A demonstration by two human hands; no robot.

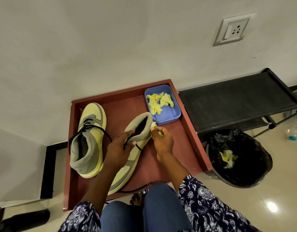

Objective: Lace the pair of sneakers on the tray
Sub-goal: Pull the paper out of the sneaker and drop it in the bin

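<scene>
Big red-brown tray [186,136] sits on the floor against the wall. Two yellow-grey sneakers are on it: the left sneaker [89,139] stands flat with its black lace threaded, while the right sneaker [136,144] is tipped up. The left hand [117,148] grips that one's collar, fingers curled over the black lace [138,147]. The right hand [162,139] pinches a yellow paper wad [153,125] right at the shoe's opening. More wads [159,102] sit in the blue box [171,114].
</scene>
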